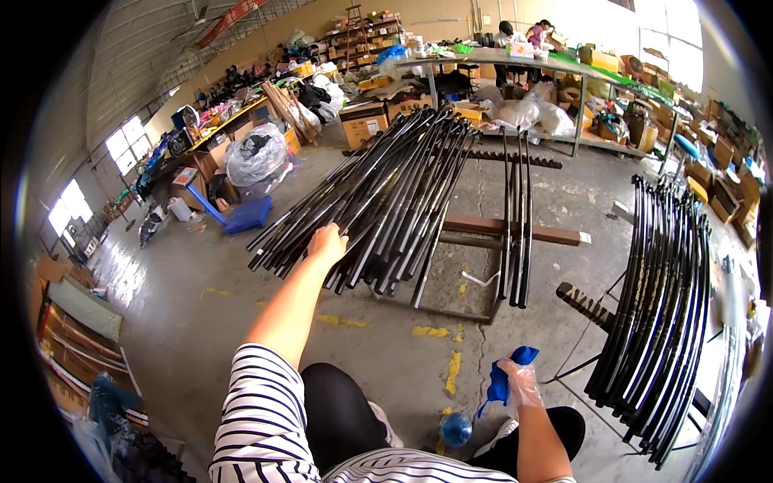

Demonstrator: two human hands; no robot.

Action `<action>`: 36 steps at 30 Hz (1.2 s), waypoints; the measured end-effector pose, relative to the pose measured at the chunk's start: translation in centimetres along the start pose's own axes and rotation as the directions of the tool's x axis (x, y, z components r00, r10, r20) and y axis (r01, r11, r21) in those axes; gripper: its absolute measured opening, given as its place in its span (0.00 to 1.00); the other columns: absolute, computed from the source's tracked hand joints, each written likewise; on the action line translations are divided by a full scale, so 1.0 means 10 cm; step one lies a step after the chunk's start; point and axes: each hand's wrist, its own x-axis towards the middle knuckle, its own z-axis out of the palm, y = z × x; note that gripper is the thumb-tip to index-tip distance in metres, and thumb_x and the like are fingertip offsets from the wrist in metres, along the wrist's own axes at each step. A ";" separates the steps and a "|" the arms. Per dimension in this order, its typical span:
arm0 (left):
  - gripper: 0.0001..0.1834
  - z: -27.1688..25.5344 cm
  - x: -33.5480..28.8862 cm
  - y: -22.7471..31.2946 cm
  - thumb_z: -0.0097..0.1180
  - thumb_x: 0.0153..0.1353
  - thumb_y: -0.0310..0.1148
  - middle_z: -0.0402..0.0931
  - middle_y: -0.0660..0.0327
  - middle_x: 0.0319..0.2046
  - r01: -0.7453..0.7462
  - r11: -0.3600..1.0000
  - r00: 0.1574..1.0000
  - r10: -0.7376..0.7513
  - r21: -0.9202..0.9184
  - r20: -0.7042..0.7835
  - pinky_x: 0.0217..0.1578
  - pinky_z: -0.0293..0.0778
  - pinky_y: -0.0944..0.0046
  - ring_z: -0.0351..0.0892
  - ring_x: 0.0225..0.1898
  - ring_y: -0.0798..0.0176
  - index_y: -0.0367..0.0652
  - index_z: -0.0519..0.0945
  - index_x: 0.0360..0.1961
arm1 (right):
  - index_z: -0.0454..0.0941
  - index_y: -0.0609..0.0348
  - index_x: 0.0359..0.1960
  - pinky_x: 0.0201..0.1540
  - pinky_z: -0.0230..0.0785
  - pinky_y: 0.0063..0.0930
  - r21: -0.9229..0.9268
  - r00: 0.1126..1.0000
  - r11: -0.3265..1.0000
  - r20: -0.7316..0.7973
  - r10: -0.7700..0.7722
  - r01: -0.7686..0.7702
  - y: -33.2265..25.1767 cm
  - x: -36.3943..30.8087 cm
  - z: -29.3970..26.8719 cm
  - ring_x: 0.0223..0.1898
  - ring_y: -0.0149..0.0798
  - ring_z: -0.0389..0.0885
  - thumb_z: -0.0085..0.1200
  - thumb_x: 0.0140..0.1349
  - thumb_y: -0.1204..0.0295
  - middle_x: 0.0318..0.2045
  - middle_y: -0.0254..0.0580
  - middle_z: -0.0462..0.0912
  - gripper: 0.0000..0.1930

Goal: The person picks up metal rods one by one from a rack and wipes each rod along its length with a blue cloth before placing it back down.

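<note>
At the rack's near edge, left hand (326, 241) grips one black rod (386, 193) from the big pile. Right hand (522, 385) clutches a blue cloth (507, 378); most rods look unhandled, a batch (660, 314) racked right.

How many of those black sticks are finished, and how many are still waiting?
Looks done: a row of black rods resting neatly on the right rack. In hand: the left hand touches the big pile of rods, while the gloved right hand holds a blue cloth. Left: that large pile, probably. Exact counts can't be told.
</note>
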 end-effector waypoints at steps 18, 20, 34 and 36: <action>0.24 0.46 0.87 -1.14 0.50 0.58 0.47 0.76 0.44 0.39 0.049 0.993 0.983 -0.030 -0.104 0.184 0.46 0.69 0.56 0.75 0.44 0.46 0.33 0.78 0.38 | 0.70 0.57 0.30 0.23 0.69 0.28 -0.105 0.997 0.994 -0.081 0.006 -0.015 0.17 -0.05 0.02 0.22 0.37 0.74 0.56 0.45 0.76 0.23 0.38 0.74 0.10; 0.27 0.30 0.80 -0.91 0.48 0.58 0.49 0.74 0.41 0.40 0.018 0.995 0.988 -0.003 -0.101 0.152 0.47 0.68 0.55 0.73 0.45 0.44 0.29 0.77 0.39 | 0.71 0.58 0.29 0.24 0.69 0.28 -0.107 0.996 0.994 -0.093 -0.011 0.001 0.27 0.04 -0.06 0.22 0.37 0.74 0.56 0.45 0.76 0.22 0.38 0.74 0.09; 0.22 0.14 -1.66 -1.49 0.60 0.53 0.43 0.60 0.72 0.10 0.283 0.678 0.946 -0.083 -0.678 0.312 0.14 0.52 0.66 0.55 0.13 0.74 0.44 0.66 0.11 | 0.73 0.54 0.37 0.27 0.71 0.28 0.117 0.984 0.977 0.027 0.178 -0.180 -0.51 -0.67 0.38 0.29 0.34 0.78 0.56 0.55 0.57 0.30 0.37 0.78 0.16; 0.25 0.29 -2.31 -1.77 0.62 0.50 0.44 0.60 0.67 0.07 0.258 0.717 0.966 -0.182 -0.647 0.183 0.14 0.54 0.62 0.56 0.12 0.70 0.39 0.66 0.09 | 0.73 0.53 0.41 0.33 0.74 0.31 0.226 0.993 0.967 0.024 0.117 -0.120 -0.81 -0.66 0.58 0.34 0.37 0.79 0.52 0.58 0.57 0.35 0.39 0.78 0.16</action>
